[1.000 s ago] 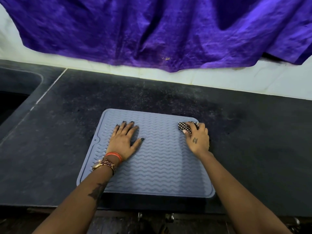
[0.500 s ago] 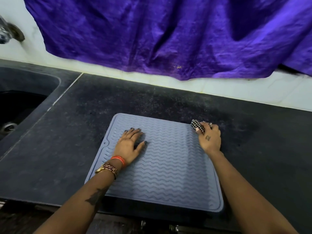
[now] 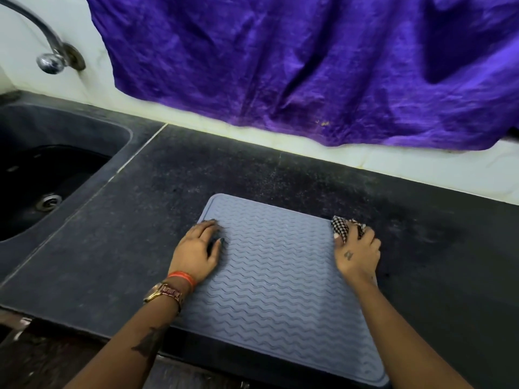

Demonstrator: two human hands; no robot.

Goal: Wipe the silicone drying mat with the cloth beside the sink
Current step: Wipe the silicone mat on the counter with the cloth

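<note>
A blue-grey silicone drying mat [image 3: 276,279] with a wavy ribbed surface lies flat on the black counter [image 3: 134,240], reaching its front edge. My left hand [image 3: 198,249] rests on the mat's far left corner, its fingers bent at the mat's edge. My right hand [image 3: 356,248] grips a bunched black-and-white checked cloth [image 3: 339,227] at the mat's far right corner. Most of the cloth is hidden inside my fist.
A dark sink [image 3: 42,175] with a metal drain sits at the left, with a chrome tap [image 3: 50,57] on the white wall above it. A purple fabric [image 3: 309,66] hangs down the wall behind the counter. Bare counter lies right of the mat.
My right hand has carried the cloth from inside the far right part of the mat out to its corner. My left hand slid toward the mat's far left corner. The view shifted left, showing the sink.
</note>
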